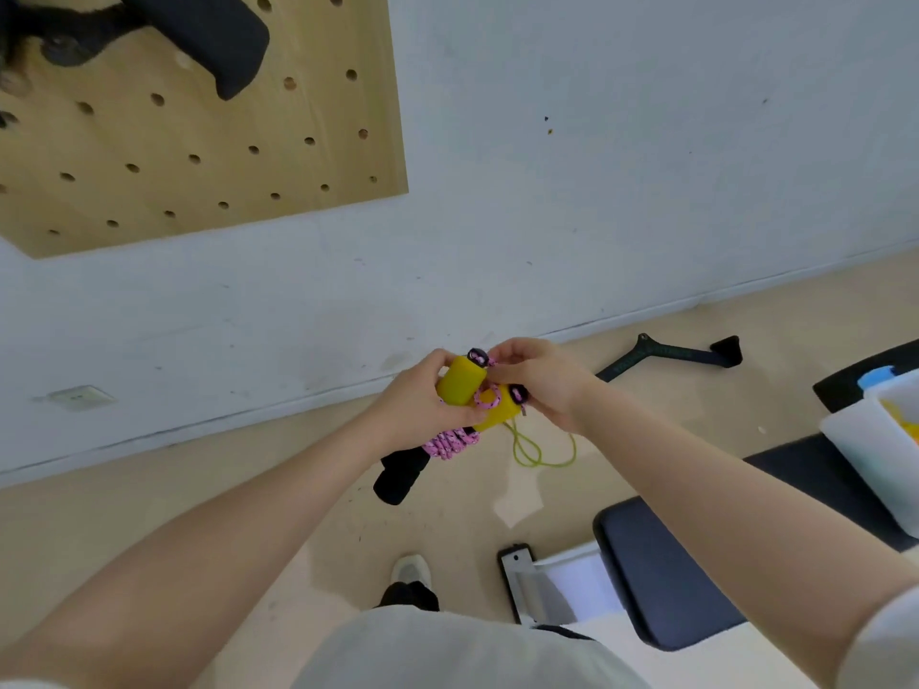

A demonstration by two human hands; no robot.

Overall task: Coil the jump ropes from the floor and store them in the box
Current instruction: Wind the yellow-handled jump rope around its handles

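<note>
— While both arms reach out over the pale floor (149, 514), what do the hands have?

— The left hand (417, 400) is curled round a yellow foam-covered cylindrical handle (460, 385) of a pink-and-black braided jump rope (450, 445). The second yellow handle (497, 412) lies just beside the first, partly under the right hand (542, 380). The right hand's fingers pinch the pink cord up at the black cap of the first handle.

— Where is the rest of that rope?

— Bunched in a bundle of loops hanging just below the left hand, touching the handles.

— Any other rope?

— A thin yellow-green cord (539, 447) lies looped on the floor, below the right wrist. A black foam cylinder (400, 477) lies on the floor below the pink bundle; what it belongs to I cannot tell.

— And the box?

— A translucent white plastic box (865, 455) sits at the right edge on a dark padded bench (661, 564), with something yellow inside. It is well apart from the hands.

— Behind them?

— A white wall with a wooden pegboard (199, 141) at upper left.
</note>
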